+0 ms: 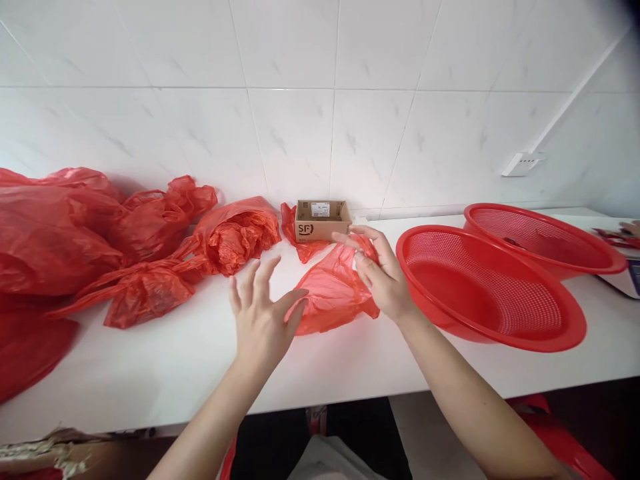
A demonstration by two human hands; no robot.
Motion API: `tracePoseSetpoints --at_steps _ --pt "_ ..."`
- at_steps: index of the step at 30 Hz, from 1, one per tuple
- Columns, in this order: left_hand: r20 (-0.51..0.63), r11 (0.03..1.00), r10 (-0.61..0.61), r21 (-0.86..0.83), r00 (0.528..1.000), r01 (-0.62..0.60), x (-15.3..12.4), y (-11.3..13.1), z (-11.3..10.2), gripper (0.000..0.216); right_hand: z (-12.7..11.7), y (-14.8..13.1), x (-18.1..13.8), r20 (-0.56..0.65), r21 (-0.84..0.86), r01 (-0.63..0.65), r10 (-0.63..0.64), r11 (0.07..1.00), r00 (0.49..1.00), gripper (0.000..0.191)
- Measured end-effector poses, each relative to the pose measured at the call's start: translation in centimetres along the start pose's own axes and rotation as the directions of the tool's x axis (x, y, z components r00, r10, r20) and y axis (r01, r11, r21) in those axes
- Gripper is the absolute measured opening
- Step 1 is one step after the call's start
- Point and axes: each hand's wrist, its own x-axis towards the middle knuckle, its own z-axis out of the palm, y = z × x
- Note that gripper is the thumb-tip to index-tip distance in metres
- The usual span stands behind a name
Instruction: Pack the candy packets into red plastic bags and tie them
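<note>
A thin red plastic bag (333, 293) is spread between my hands just above the white table. My left hand (263, 313) has its thumb and index finger together at the bag's left edge, the other fingers raised and apart. On the other side, my right hand (385, 277) grips the bag's upper right part between thumb and fingers. A small white patch shows by the right thumb; what it is I cannot make out. Behind the bag stands a small open cardboard box (323, 230) marked SF, with another piece of red plastic (305, 250) beside and in front of it.
Several filled or crumpled red bags (150, 287) cover the table's left side. To the right sit two red plastic colanders (490, 287), the farther one (545, 237) holding a few small dark bits. A scale (617, 280) and part of another person's hand (633, 228) appear at the far right.
</note>
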Motion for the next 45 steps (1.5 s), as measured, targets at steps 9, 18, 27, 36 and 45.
tracePoseSetpoints --at_steps 9,18,27,36,45 --pt "0.603 0.956 -0.289 0.229 0.744 0.186 -1.4 -4.4 5.5 0.05 -3.1 1.7 -2.1 -0.117 -0.203 -0.152 0.13 0.967 0.984 0.034" --pt "0.601 0.969 -0.244 0.181 0.762 0.168 0.5 -3.7 2.8 0.063 0.9 -4.5 -3.0 0.214 -0.679 0.394 -0.347 0.62 0.913 0.027" --pt "0.715 0.988 -0.142 0.147 0.684 0.052 -0.9 -3.3 2.4 0.055 2.7 6.9 -0.2 0.365 -0.93 0.327 0.53 0.169 0.765 0.04" --pt "0.722 0.953 -0.278 0.29 0.633 0.087 -1.3 -7.8 1.8 0.055 -0.7 8.4 1.5 0.16 -0.982 0.186 0.722 0.045 0.673 0.075" --pt "0.59 0.939 -0.335 0.275 0.734 0.208 -1.9 -6.0 2.7 0.039 1.1 6.8 -0.3 0.386 -0.908 0.316 0.255 0.277 0.887 0.031"
